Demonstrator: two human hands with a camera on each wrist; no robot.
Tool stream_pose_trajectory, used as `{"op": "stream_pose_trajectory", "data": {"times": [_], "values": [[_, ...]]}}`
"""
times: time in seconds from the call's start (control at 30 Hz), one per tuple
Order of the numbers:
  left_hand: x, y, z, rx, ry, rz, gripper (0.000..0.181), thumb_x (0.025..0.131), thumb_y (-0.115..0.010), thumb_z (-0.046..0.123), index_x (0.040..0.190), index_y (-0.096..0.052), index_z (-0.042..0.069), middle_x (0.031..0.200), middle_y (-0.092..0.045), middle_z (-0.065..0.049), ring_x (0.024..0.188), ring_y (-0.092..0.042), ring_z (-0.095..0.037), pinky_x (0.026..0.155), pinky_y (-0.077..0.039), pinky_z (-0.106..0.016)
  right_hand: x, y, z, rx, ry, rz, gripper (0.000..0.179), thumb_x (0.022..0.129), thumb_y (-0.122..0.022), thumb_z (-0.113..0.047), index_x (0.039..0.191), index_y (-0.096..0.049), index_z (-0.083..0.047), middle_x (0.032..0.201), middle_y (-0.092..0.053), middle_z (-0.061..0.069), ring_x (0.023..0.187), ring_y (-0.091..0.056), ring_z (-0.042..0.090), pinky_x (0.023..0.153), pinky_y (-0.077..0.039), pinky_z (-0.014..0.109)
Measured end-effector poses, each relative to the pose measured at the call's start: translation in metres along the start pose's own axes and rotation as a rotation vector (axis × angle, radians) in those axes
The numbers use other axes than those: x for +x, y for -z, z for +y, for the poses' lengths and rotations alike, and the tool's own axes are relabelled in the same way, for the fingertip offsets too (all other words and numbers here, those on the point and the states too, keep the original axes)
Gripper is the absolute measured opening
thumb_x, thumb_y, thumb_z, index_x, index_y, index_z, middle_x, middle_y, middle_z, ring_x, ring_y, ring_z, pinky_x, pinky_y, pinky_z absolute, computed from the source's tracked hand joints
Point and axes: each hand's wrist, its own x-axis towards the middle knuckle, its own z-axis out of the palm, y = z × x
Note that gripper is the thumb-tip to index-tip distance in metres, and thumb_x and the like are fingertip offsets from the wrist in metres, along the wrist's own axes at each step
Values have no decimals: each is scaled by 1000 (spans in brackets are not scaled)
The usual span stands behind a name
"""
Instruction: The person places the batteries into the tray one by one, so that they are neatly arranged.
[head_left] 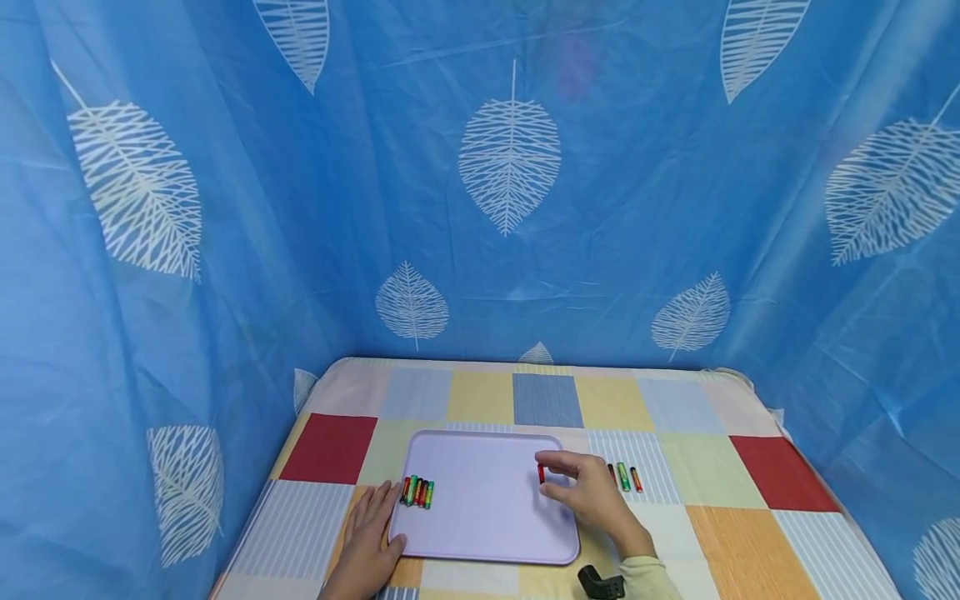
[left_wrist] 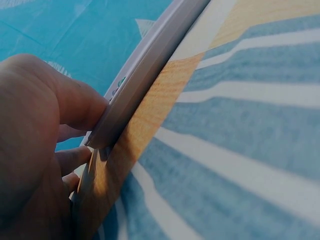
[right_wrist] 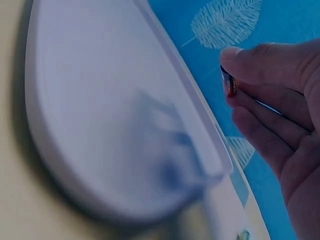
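Holding a red battery [head_left: 541, 473] upright between thumb and fingers, my right hand [head_left: 583, 486] hangs above the right-hand part of a pale lilac tray [head_left: 487, 508]. I can see its shadow on the tray floor in the right wrist view. Inside the tray, a row of red and green batteries [head_left: 417, 492] lies side by side against the left wall; the rest of the floor is bare. My left hand [head_left: 367, 533], fingers fairly straight and spread, touches the tray's left edge. On the tabletop [head_left: 716, 467], just right of the tray, I make out a green battery [head_left: 623, 477], an orange-red battery [head_left: 636, 479], and a dark battery [head_left: 612, 473] partly hidden behind my right hand.
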Motion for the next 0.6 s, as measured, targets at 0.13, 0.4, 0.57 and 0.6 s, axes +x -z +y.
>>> {"op": "stream_pose_trajectory", "data": {"times": [0.13, 0.4, 0.57, 0.6], "values": [[1, 0, -1, 3, 10, -2, 81, 88, -74, 1, 164, -46, 1, 173, -34, -32, 163, -12, -56, 131, -1, -76, 4, -12, -6, 14, 28, 5, 45, 85, -90, -3, 129, -80, -5, 124, -82, 12, 116, -79, 33, 103, -65, 40], [2, 0, -1, 14, 14, -7, 81, 89, -74, 1, 165, -45, 2, 173, -34, -31, 164, -13, -56, 131, -2, -75, 13, -36, -21, 22, 77, 1, 45, 86, -90, -4, 130, -79, -5, 125, -82, 8, 115, -80, 28, 105, -64, 35], [3, -1, -1, 20, 21, -13, 82, 89, -75, 3, 165, -45, 1, 173, -34, -31, 163, -13, -57, 131, -2, -75, 19, -51, -32, 31, 121, -8, 46, 86, -89, -3, 130, -79, -3, 125, -82, 9, 115, -80, 30, 105, -64, 36], [3, -1, -1, 21, 22, -14, 82, 89, -75, 3, 165, -45, 1, 173, -34, -31, 163, -13, -57, 131, -2, -75, 21, -55, -34, 32, 129, -13, 46, 86, -89, -3, 131, -79, -3, 126, -82, 9, 115, -80, 31, 105, -64, 37]]}}
